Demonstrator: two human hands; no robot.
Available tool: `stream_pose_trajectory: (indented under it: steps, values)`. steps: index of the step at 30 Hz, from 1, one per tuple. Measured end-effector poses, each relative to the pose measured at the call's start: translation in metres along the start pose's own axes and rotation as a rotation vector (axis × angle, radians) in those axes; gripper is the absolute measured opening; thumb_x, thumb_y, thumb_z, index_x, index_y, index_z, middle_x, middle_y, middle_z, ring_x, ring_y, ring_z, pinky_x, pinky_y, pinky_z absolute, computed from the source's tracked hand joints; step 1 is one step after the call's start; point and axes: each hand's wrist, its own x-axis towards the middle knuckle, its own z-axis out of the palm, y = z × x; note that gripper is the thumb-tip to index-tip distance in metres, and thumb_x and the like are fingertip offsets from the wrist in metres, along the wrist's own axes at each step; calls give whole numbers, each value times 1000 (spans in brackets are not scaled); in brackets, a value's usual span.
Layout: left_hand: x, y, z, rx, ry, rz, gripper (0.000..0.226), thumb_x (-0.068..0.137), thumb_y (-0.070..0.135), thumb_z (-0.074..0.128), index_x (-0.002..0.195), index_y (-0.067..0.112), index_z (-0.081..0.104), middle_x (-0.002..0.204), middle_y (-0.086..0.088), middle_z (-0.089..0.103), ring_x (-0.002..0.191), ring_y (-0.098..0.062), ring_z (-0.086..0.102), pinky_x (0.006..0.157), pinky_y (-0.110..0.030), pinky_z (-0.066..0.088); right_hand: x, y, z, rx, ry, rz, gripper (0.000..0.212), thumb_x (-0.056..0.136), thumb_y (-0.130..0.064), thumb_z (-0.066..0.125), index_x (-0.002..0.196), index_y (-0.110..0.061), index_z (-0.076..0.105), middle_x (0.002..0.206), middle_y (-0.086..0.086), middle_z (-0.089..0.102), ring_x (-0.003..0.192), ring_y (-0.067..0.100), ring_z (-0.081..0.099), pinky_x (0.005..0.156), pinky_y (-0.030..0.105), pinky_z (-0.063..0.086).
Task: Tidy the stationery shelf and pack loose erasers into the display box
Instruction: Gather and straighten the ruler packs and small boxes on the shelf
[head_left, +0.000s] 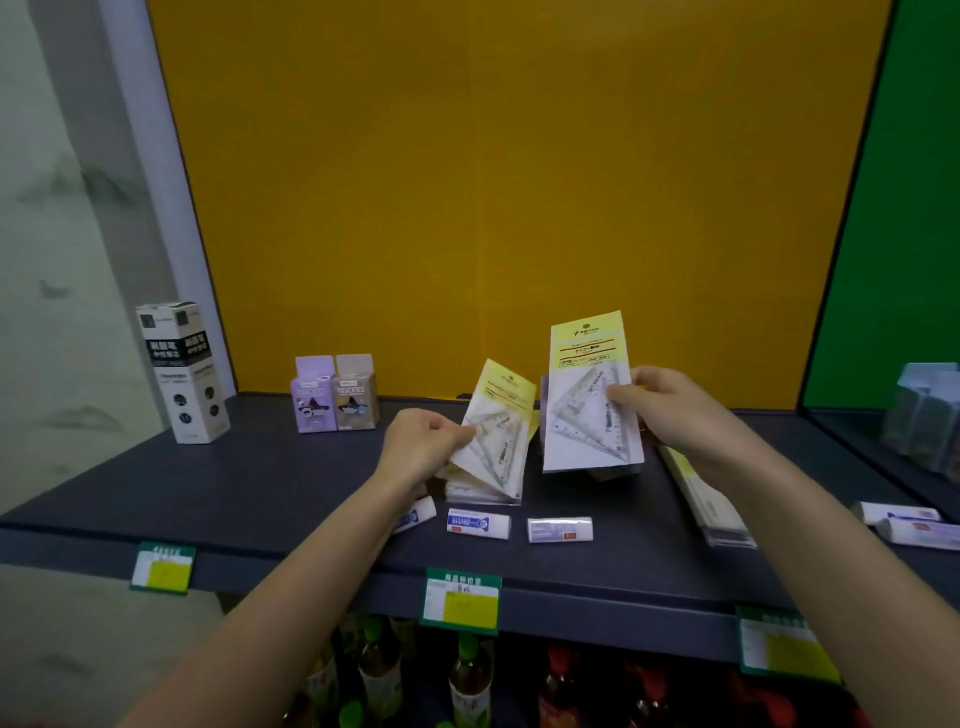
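My left hand (423, 439) pinches the left edge of a clear packet with a set square inside (498, 431), tilted up over a flat pile of similar packets (467, 488). My right hand (670, 410) holds a second set-square packet (589, 395) upright by its right edge, above the dark shelf (260, 483). Three loose white erasers lie near the shelf's front: one (415, 515) partly under my left forearm, one (478, 524) in the middle, one (560, 530) to its right. More erasers (904, 522) lie at the far right.
A tall black-and-white box (182, 371) stands at the back left. Two small boxes, purple (312, 395) and beige (356, 392), stand beside it. Long ruler packets (701, 499) lie under my right forearm. Price tags (461, 603) hang on the shelf edge; bottles (467, 680) stand below.
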Motion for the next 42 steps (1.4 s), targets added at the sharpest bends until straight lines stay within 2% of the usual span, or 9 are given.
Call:
stream_pose_trajectory:
  steps: [4,9,12,14,19,25,31,35,42]
  values:
    - [10,-4,5,300,10,93,35,83,31,62,54,12,56,56,1,57,64,-19,54,64,-29,40,14,1,4,-47,-22,-14,11,95,-19,48,94,-13,57,99,11,71,87,30,68,85,54,50]
    - [12,-6,1,628,27,219,42,85,42,54,53,17,42,56,3,47,72,-24,53,62,-30,35,28,8,13,-85,-91,-38,13,93,-21,54,88,-10,58,83,7,71,55,4,65,48,20,50]
    - [15,-10,-3,708,-50,241,43,84,46,53,55,16,44,55,1,46,68,-23,51,54,-28,30,34,12,27,-161,-82,-56,20,89,-26,59,98,-9,60,81,5,72,63,3,67,58,24,54]
    - [19,-13,-8,721,-89,240,43,83,48,54,54,17,44,54,2,47,64,-21,50,51,-27,28,37,13,40,-193,-32,-77,18,87,-28,61,98,-14,58,83,5,74,80,14,69,76,38,56]
    - [36,-22,-29,674,-71,293,26,86,36,54,64,22,50,70,3,54,77,-22,53,67,-30,38,44,6,70,-316,34,-129,23,89,-26,59,106,-14,52,85,7,70,84,22,66,75,47,55]
    - [47,-35,-36,671,-307,334,25,91,34,46,76,20,59,72,1,57,75,-22,54,70,-34,41,53,10,91,-555,110,-109,34,91,-27,55,117,-6,57,109,12,69,105,26,58,68,25,34]
    - [46,-35,-32,673,-449,370,36,93,33,44,65,12,52,62,-5,51,62,-21,46,62,-33,34,57,23,101,-780,98,-72,26,90,-28,52,86,-2,53,89,20,56,93,33,57,65,29,31]
    - [46,-33,-32,668,-452,375,38,93,34,44,63,12,50,59,-4,48,60,-20,45,62,-33,34,49,20,97,-942,119,-72,27,93,-26,46,105,-2,51,114,22,58,106,38,54,75,36,40]
    - [37,-31,-33,696,-463,432,40,95,31,40,58,15,42,60,-4,48,60,-19,44,62,-33,33,26,21,85,-1123,-152,28,37,96,-31,30,109,-8,56,125,20,56,113,38,53,89,42,43]
